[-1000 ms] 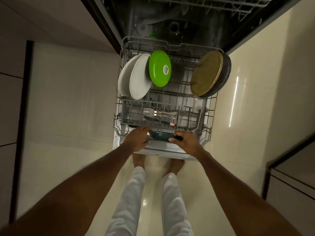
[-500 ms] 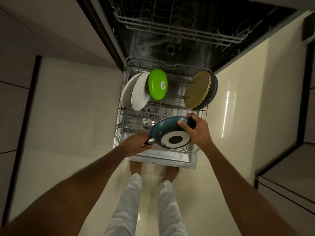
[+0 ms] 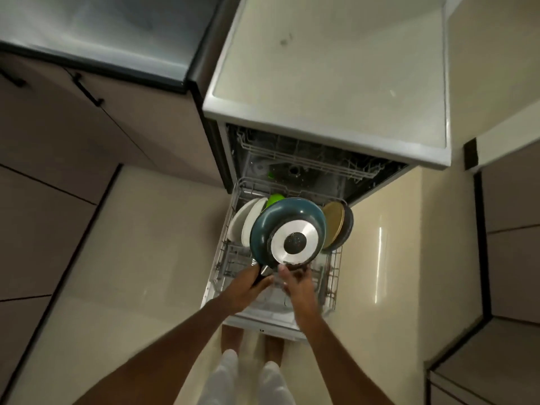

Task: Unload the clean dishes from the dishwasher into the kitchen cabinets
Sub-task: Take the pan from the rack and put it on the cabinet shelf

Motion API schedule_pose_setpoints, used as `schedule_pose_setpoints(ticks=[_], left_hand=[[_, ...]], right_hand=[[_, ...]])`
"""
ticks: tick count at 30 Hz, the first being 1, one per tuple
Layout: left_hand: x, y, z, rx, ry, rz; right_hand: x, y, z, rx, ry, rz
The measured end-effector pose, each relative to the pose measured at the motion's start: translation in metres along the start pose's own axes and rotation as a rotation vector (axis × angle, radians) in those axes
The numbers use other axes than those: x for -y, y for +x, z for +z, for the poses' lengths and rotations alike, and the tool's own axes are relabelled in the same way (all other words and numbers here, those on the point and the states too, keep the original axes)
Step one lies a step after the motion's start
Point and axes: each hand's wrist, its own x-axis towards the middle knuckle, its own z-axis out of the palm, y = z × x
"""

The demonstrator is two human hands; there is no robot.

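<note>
A dark teal frying pan (image 3: 263, 229) with a silver disc on its base hangs bottom-up above the pulled-out lower rack (image 3: 336, 276) of the dishwasher. My left hand (image 3: 248, 285) is shut on the pan's black handle. My right hand (image 3: 295, 283) is at the pan's near rim with its fingers spread; whether it grips the rim is unclear. In the rack stand two white plates (image 3: 244, 222), a green plate (image 3: 274, 199) mostly hidden behind the pan, and a tan plate with a dark one (image 3: 336, 223) at the right.
The open dishwasher's upper rack (image 3: 306, 159) sits inside under a white countertop (image 3: 336, 68). A dark counter (image 3: 102, 33) and brown cabinet doors with black handles (image 3: 87, 89) are at the left. More cabinets (image 3: 511, 258) stand at the right. My feet are by the door's front edge.
The pan has been lifted out of the rack's front and raised higher, turning its base up. My right hand slid from the far rim to the near rim. My view has risen.
</note>
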Motion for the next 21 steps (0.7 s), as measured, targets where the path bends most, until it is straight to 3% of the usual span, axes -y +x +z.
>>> schedule_pose_setpoints(ticks=[5,7,9,11,14,17,19,21], left_hand=[[-0.055,-0.025,-0.020,-0.134,-0.115,-0.007],[-0.068,-0.036,-0.034,-0.156,0.053,-0.087],[-0.080,-0.052,-0.051,-0.198,0.240,0.010],[-0.098,-0.076,-0.071,-0.203,0.312,0.137],[-0.115,-0.111,-0.105,-0.197,0.443,0.073],[-0.137,-0.152,-0.150,-0.326,0.379,0.112],[-0.148,-0.178,-0.185,-0.493,0.316,0.092],[-0.159,-0.204,-0.222,-0.646,0.055,0.015]], right_hand=[[0.030,-0.040,0.052,0.161,-0.071,-0.067],[0.049,-0.056,0.062,0.210,0.002,-0.081],[0.067,-0.068,0.067,0.259,-0.014,-0.159],[0.081,-0.077,0.071,0.288,-0.117,-0.256],[0.111,-0.093,0.086,0.372,-0.288,-0.340],[0.147,-0.114,0.112,0.475,-0.411,-0.448],[0.172,-0.127,0.133,0.492,-0.427,-0.510],[0.194,-0.135,0.156,0.476,-0.440,-0.582]])
